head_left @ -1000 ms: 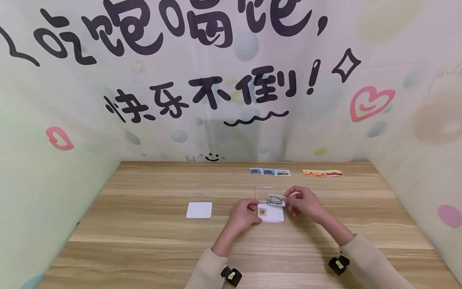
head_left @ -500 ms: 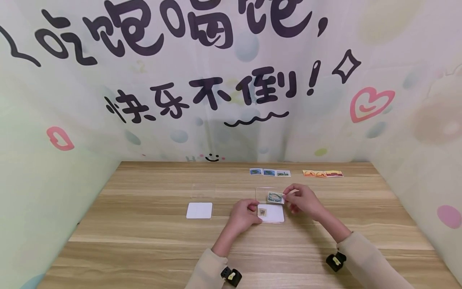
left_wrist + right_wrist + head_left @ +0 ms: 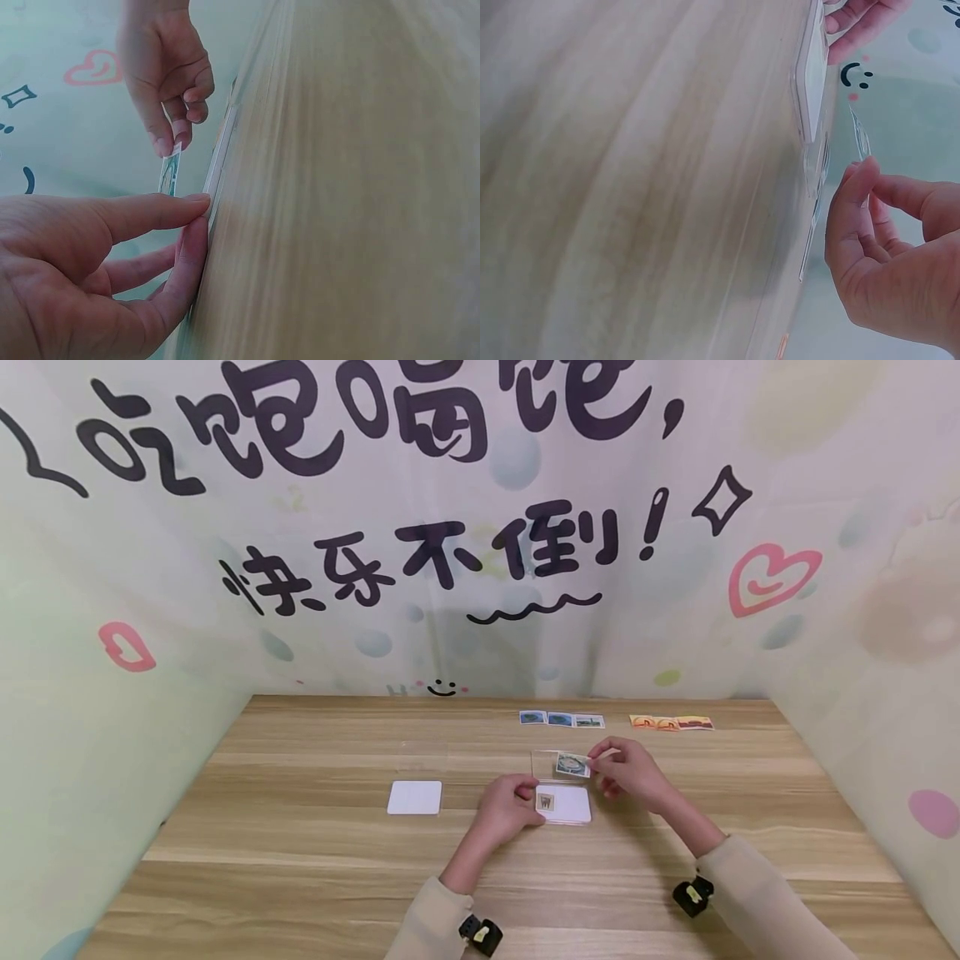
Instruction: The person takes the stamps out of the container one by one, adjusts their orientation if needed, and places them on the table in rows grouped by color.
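With thumb and fingertips my right hand (image 3: 628, 774) pinches one edge of a stamp (image 3: 572, 765) with a greenish oval picture. The stamp is raised above the open lid of a clear case (image 3: 543, 766). In the right wrist view the stamp (image 3: 860, 136) appears nearly edge-on. A white card (image 3: 573, 806) lies in the case's near half, with a small tan stamp (image 3: 545, 802) at its left end. My left hand (image 3: 509, 807) grips the case's left edge, thumb at the near corner and a finger at the far one. The left wrist view shows these fingertips (image 3: 196, 201) at the edge.
To the left lies another white card (image 3: 415, 797) with a clear lid (image 3: 423, 756) behind it. Along the table's back are a row of blue stamps (image 3: 560, 719) and a row of orange-red stamps (image 3: 671, 722). A printed cloth (image 3: 360, 643) hangs behind the table (image 3: 315, 860).
My right hand has moved slightly away from me and left with the stamp, which now hangs over the lid rather than the card's far edge. My left hand has stayed in place.
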`<action>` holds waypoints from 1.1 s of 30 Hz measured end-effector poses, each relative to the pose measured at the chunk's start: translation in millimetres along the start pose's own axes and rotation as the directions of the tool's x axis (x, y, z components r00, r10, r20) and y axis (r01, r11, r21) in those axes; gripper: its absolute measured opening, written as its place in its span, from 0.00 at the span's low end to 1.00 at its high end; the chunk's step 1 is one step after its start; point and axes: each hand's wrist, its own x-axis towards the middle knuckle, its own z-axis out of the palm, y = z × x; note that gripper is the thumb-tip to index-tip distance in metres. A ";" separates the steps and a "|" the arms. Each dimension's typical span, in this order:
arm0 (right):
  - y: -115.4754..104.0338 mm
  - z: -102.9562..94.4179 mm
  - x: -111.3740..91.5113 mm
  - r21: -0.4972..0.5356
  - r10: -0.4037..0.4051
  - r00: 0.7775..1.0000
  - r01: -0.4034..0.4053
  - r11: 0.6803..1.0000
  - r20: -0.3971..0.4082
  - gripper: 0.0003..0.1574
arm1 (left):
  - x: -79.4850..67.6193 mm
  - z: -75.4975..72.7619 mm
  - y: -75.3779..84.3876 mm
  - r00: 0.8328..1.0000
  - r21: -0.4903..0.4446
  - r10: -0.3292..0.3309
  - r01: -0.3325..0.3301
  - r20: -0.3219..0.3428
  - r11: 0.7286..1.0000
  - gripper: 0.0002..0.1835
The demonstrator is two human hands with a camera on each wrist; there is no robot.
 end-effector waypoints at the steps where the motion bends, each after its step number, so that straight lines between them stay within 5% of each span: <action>1: -0.4 0.0 0.6 0.001 0.000 1.000 0.000 1.000 0.000 0.12 | 0.0 0.1 0.0 1.000 0.002 0.002 -0.002 -0.001 1.000 0.26; 33: -11.8 -1.6 16.9 0.007 -0.008 1.000 0.008 1.000 -0.006 0.13 | 0.0 0.2 -0.4 1.000 0.005 0.005 -0.005 -0.003 1.000 0.26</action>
